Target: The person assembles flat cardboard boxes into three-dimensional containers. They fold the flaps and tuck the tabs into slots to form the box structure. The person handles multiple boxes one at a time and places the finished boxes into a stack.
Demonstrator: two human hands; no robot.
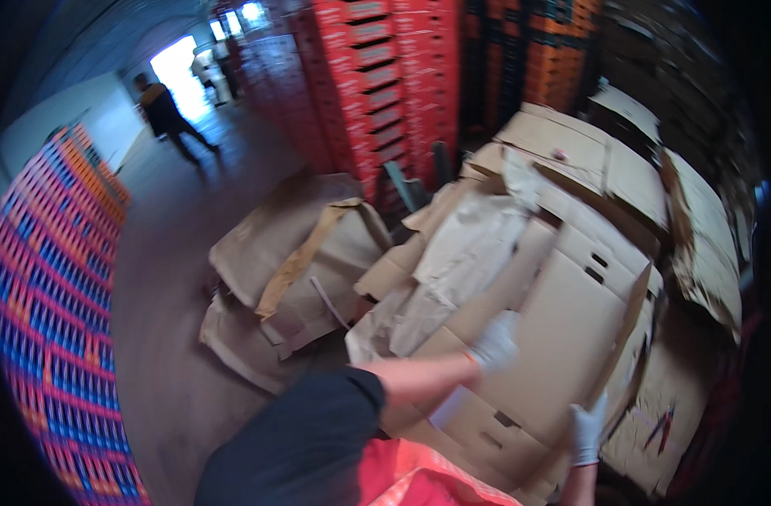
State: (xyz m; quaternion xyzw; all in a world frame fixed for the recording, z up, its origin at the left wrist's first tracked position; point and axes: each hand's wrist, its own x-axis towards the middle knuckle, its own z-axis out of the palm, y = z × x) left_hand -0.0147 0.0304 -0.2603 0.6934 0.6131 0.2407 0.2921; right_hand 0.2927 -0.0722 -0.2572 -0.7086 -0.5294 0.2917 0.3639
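A flattened cardboard box (562,329) with oblong cut-outs lies in front of me on a stack of similar pieces. My left hand (495,341), in a white glove, is over its left side; motion blurs the fingers. At its near right edge is my right hand (588,432), gloved too, closed around the edge with the thumb on the upper side. Crumpled pale paper (470,240) covers part of the stack to the left of the box. Pliers (659,430) with red handles rest on cardboard right of my right hand.
More flattened cardboard (305,261) lies on the floor at left. Bundled cardboard (583,152) is piled behind the stack. Tall red crates (389,93) and orange crates (558,59) stand at the back. Colourful crates (56,320) line the left. A person (170,118) walks in the aisle.
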